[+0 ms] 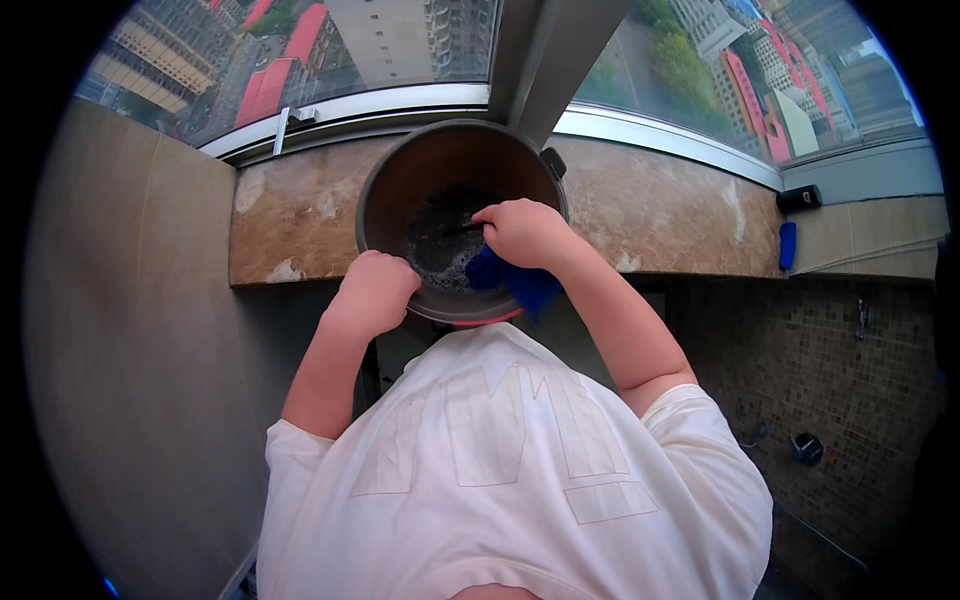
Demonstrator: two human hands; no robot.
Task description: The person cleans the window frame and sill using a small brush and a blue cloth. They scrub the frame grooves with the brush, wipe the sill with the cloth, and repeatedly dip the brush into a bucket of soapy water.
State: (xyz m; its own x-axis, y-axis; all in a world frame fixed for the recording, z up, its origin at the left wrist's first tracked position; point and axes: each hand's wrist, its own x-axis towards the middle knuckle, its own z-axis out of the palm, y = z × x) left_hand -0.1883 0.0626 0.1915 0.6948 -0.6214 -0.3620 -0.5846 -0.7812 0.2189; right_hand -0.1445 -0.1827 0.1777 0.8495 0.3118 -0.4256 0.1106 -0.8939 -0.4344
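A large round bucket (465, 131), dark grey at the rim and brown inside, stands partly on the marble windowsill before me. Dark, foamy water (442, 262) lies in it. My left hand (380, 289) grips the near left part of the rim. Over the right side of the bucket, my right hand (525, 232) has a finger stretched out along a thin dark object (463, 227) and holds a blue cloth (532, 287), which hangs down over the near right rim. What the dark object is, I cannot tell.
The brown marble sill (660, 202) runs beneath windows with a thick grey corner frame (562, 60). A black cylindrical object (799, 198) and a small blue object (787, 246) are at its right end. A tiled wall (255, 202) bounds the left side.
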